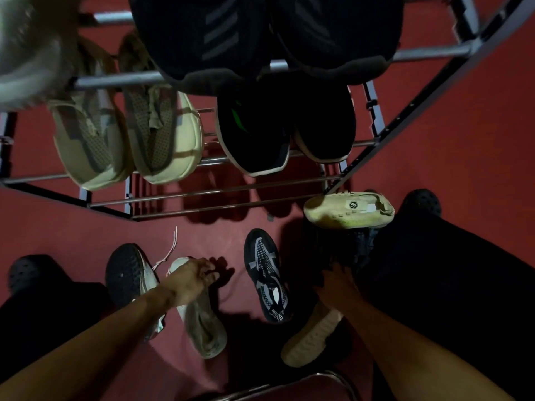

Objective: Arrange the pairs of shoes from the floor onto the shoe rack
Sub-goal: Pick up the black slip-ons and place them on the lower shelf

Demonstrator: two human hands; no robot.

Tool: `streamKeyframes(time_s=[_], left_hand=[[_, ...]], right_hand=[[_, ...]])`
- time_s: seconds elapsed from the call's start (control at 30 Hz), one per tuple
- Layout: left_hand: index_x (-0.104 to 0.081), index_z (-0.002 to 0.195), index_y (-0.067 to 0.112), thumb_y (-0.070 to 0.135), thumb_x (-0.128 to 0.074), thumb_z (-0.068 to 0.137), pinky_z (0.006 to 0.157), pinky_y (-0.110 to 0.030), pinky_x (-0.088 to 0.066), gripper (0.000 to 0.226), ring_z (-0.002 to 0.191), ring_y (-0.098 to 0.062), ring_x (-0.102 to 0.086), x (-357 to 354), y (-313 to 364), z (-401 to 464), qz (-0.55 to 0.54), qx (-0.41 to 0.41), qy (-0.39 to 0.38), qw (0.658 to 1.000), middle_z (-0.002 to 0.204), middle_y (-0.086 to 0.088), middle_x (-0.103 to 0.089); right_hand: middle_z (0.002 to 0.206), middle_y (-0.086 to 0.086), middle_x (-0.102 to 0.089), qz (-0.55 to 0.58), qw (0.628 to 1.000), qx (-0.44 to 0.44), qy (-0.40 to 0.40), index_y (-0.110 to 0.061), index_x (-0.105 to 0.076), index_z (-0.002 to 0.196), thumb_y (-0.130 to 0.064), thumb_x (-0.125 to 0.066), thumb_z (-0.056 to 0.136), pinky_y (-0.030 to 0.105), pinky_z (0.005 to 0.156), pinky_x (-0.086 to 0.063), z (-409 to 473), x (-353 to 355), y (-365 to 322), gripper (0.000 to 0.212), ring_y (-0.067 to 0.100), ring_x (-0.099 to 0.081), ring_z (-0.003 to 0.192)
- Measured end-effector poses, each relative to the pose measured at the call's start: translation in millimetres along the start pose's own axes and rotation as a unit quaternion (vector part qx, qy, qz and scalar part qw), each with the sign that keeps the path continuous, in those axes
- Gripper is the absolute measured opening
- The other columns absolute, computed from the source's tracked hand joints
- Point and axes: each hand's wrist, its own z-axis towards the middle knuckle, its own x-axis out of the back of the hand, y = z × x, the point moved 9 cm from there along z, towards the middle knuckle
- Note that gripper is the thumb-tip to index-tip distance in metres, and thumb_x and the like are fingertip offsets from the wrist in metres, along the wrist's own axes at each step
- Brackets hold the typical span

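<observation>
While left hand [192,277] pinches the white sneaker [199,319] collar, light, floppy; right hand [337,285] grip on dark shoe [347,247] unclear.

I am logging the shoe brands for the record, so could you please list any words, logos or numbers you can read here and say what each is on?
No text here can be read with certainty.
Black and grey shoe on the floor: light lettering near its heel, too blurred to read.
Pale shoe beside the rack: small dark hexagonal emblem on a white tag, no legible letters.
Black shoes on the top shelf: grey stripes only, no words.
</observation>
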Motion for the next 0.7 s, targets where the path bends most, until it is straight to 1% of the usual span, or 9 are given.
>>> streamKeyframes(time_s=[0.1, 0.17, 0.2, 0.23, 0.3, 0.4, 0.47, 0.6, 0.7], left_hand=[[-0.054, 0.084, 0.036, 0.015, -0.065, 0.095, 0.085, -0.027, -0.046, 0.026, 0.096, -0.018, -0.059, -23.4, 11.0, -1.6, 0.054, -0.025, -0.044, 0.997, 0.099, 0.005, -0.061], [-0.059, 0.088, 0.023, 0.001, -0.064, 0.092, 0.081, -0.019, -0.050, 0.023, 0.089, -0.018, -0.061, -42.8, 25.1, -7.4, 0.075, -0.083, -0.053, 0.992, 0.094, 0.003, -0.062], [-0.060, 0.091, 0.025, 0.000, -0.064, 0.090, 0.082, -0.015, -0.049, 0.025, 0.087, -0.012, -0.060, -53.8, 30.8, -8.8, 0.072, -0.097, -0.062, 0.991, 0.095, 0.006, -0.060], [-0.060, 0.095, 0.032, 0.007, -0.066, 0.091, 0.088, -0.013, -0.049, 0.025, 0.092, -0.006, -0.061, -70.4, 35.6, -7.9, 0.112, -0.138, -0.074, 0.981, 0.101, 0.011, -0.061], [-0.062, 0.109, 0.038, 0.026, -0.070, 0.091, 0.100, -0.014, -0.046, 0.023, 0.114, -0.005, -0.059, -100.6, 48.5, -7.4, 0.095, -0.146, -0.124, 0.977, 0.125, 0.013, -0.057], [-0.062, 0.117, 0.047, 0.051, -0.069, 0.086, 0.113, -0.020, -0.031, 0.032, 0.132, 0.001, -0.037, -136.6, 60.4, -7.4, 0.054, -0.151, -0.163, 0.973, 0.147, 0.022, -0.037], [-0.058, 0.122, 0.048, 0.058, -0.065, 0.084, 0.112, -0.023, -0.029, 0.040, 0.130, -0.001, -0.036, -146.8, 62.2, -8.6, 0.084, -0.142, -0.156, 0.974, 0.143, 0.020, -0.044], [-0.051, 0.127, 0.035, 0.045, -0.069, 0.087, 0.103, -0.024, -0.043, 0.044, 0.116, -0.005, -0.053, -164.1, 74.6, -17.3, 0.092, -0.187, -0.174, 0.962, 0.126, 0.013, -0.059], [-0.053, 0.114, 0.033, 0.046, -0.069, 0.085, 0.089, -0.019, -0.042, 0.036, 0.102, -0.004, -0.054, -151.2, 76.1, -22.2, 0.109, -0.192, -0.154, 0.963, 0.114, 0.014, -0.060]], right_hand=[[0.142, 0.008, -0.046, 0.039, 0.999, -0.003, 0.037, -0.019, -0.061, 0.127, -0.044, -0.058, 0.092, 0.037, 0.112, -0.031, 1.2, 16.9, -6.4, 0.044, 0.031, -0.039, 0.133], [0.128, 0.001, -0.057, 0.079, 0.996, 0.017, 0.030, -0.024, -0.067, 0.116, -0.040, -0.066, 0.087, 0.031, 0.104, -0.035, -1.0, 16.2, -14.2, 0.033, 0.023, -0.046, 0.126], [0.120, -0.003, -0.062, 0.089, 0.995, 0.029, 0.022, -0.028, -0.068, 0.113, -0.038, -0.069, 0.085, 0.029, 0.101, -0.036, -4.2, 13.4, -18.9, 0.029, 0.019, -0.049, 0.122], [0.114, -0.005, -0.065, 0.103, 0.994, 0.033, 0.019, -0.034, -0.067, 0.108, -0.037, -0.071, 0.082, 0.030, 0.100, -0.039, -6.1, 10.4, -22.6, 0.027, 0.017, -0.053, 0.117], [0.103, -0.006, -0.069, 0.139, 0.989, 0.043, 0.019, -0.038, -0.068, 0.100, -0.038, -0.075, 0.076, 0.036, 0.094, -0.049, -6.8, 4.7, -28.7, 0.025, 0.016, -0.060, 0.104], [0.098, -0.004, -0.074, 0.163, 0.983, 0.079, 0.023, -0.030, -0.070, 0.101, -0.030, -0.079, 0.076, 0.037, 0.088, -0.054, -10.2, 9.0, -43.7, 0.026, 0.016, -0.067, 0.096], [0.097, -0.006, -0.074, 0.182, 0.979, 0.089, 0.034, -0.028, -0.070, 0.102, -0.027, -0.079, 0.076, 0.035, 0.087, -0.055, -13.7, 14.9, -47.6, 0.028, 0.012, -0.068, 0.092], [0.103, -0.007, -0.071, 0.196, 0.975, 0.097, 0.025, -0.025, -0.068, 0.112, -0.027, -0.079, 0.077, 0.028, 0.086, -0.054, -25.1, 20.4, -52.1, 0.036, 0.011, -0.067, 0.093], [0.091, -0.013, -0.069, 0.202, 0.974, 0.106, -0.009, -0.019, -0.072, 0.109, -0.024, -0.079, 0.078, 0.024, 0.086, -0.055, -28.2, 18.7, -56.7, 0.032, 0.001, -0.065, 0.083]])
